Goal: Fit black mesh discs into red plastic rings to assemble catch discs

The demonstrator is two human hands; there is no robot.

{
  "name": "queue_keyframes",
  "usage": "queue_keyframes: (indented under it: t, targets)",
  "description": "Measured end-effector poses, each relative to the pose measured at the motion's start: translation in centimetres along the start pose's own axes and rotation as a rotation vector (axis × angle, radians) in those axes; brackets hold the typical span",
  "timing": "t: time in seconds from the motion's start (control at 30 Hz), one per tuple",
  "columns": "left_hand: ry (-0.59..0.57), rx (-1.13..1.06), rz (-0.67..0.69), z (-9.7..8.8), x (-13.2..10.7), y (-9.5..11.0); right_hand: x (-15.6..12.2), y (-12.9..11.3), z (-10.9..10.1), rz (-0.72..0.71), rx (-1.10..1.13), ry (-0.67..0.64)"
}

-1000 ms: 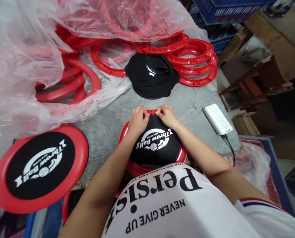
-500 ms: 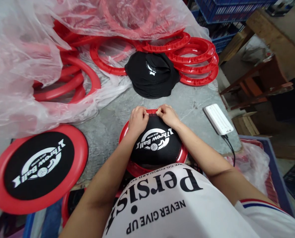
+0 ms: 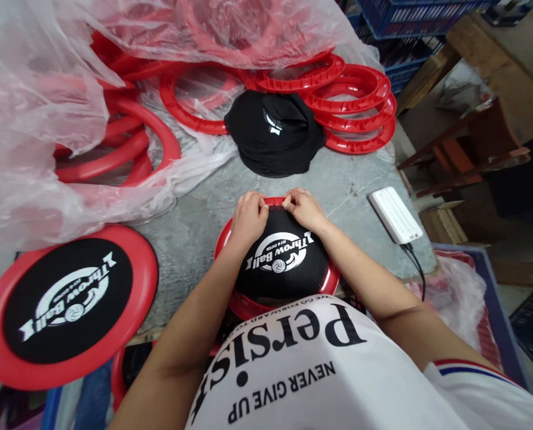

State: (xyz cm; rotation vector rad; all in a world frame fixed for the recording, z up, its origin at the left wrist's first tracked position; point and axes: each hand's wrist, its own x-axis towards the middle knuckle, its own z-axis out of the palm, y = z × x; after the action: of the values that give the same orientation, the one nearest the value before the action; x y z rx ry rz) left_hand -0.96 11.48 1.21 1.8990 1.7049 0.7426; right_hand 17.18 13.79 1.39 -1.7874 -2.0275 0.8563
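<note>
Before me a black mesh fabric disc [image 3: 284,283] printed "Throw Ball" in white lies over a red plastic ring [image 3: 223,237], close against my shirt. My left hand [image 3: 251,216] has its fingers curled and pinched on the fabric's far edge, left of centre. Just to the right, my right hand [image 3: 304,208] pinches the same edge by the ring's far rim. A short bit of red rim shows between the two hands. Beyond them rests a pile of black fabric covers [image 3: 273,143]. At left lies a red disc with a black printed centre [image 3: 72,298].
Red rings [image 3: 360,128] are stacked at the back right of the grey tabletop [image 3: 338,179]. More rings lie under clear plastic sheeting [image 3: 33,179]. A white power bank [image 3: 395,215] with a black cable sits on the right. Blue crates [image 3: 410,21] stand behind.
</note>
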Motion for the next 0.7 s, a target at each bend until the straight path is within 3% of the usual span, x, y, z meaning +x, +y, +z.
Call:
queue_keyframes:
  t: [0.33, 0.7]
  targets:
    - [0.018, -0.015, 0.008, 0.16, 0.12, -0.32, -0.02, -0.42, -0.04, 0.019, -0.064, 0.000]
    - [0.036, -0.042, -0.026, 0.22, 0.22, -0.47, 0.02, -0.31, 0.08, 0.030, 0.057, 0.040]
